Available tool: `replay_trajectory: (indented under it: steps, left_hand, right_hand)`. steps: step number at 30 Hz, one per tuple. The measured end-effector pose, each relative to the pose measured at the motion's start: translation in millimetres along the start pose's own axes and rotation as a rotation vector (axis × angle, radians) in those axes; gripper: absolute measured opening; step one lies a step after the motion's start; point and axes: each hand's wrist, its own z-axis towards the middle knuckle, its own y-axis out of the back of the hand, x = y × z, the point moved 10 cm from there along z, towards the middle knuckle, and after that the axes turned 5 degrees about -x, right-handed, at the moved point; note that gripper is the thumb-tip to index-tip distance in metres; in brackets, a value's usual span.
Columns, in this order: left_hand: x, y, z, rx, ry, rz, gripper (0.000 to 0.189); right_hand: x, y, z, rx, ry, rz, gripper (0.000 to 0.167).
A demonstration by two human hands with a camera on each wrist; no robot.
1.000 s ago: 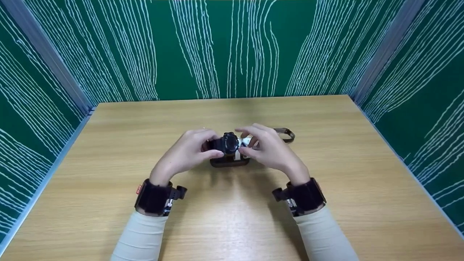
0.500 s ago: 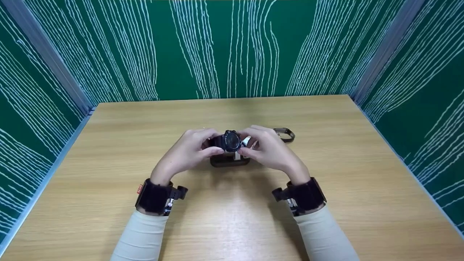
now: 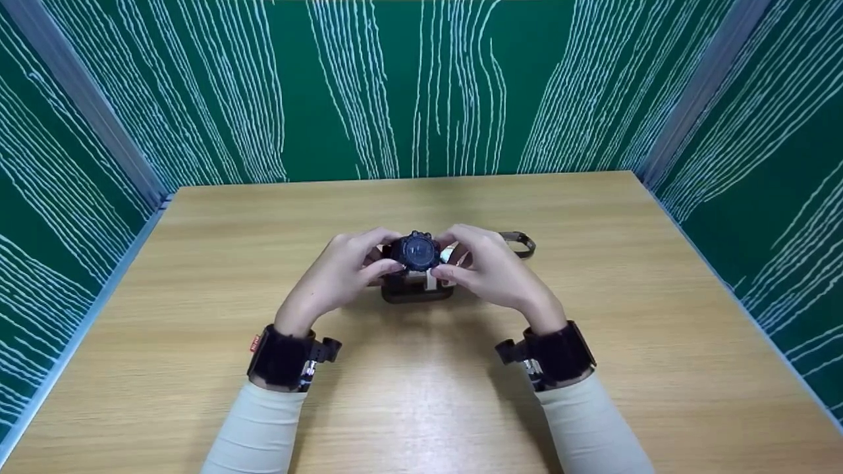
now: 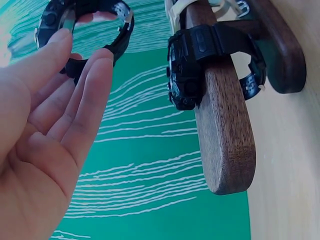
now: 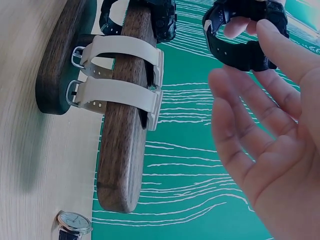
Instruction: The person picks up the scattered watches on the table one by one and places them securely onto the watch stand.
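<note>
A black digital-style wristwatch (image 3: 419, 251), its strap closed in a loop, is held up between both hands. My left hand (image 3: 342, 270) pinches its left side, thumb in front and fingers behind. My right hand (image 3: 484, 266) pinches the opposite side, thumb on the case edge in the right wrist view. Behind and below the watch stands a dark wooden watch stand (image 4: 227, 125). Its bar carries another black watch (image 4: 187, 70) and two white-strapped watches (image 5: 122, 95). In the head view the hands and the held watch hide most of the stand.
A watch with a silver case (image 5: 75, 221) and dark strap lies on the wooden table (image 3: 421, 395), to the right of the stand. The stand's base (image 3: 418, 297) rests on the tabletop. Green walls with white lines (image 3: 454, 92) close off the back and sides.
The black watch has risen slightly and now faces up more squarely. My right fingers, apart from it a second ago, have come in to pinch its right side.
</note>
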Motion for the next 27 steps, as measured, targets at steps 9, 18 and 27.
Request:
replay_trajectory:
  steps: [9,18,27]
  left_hand:
    - [1.8,-0.1,0.5,-0.001,0.003,0.024,0.031]
    - [6.4,-5.7,-0.6,0.038,0.025,0.062,0.032]
    - [8.5,-6.9,-1.2,0.046,0.053,0.046,0.031]
  right_hand:
    - [2.7,0.5,0.3,0.0,0.021,0.004,0.028]
    - [-0.6,-2.9,-0.3,0.022,0.012,-0.002,0.028]
    - [2.5,1.0,0.8,-0.01,0.054,-0.068,0.026]
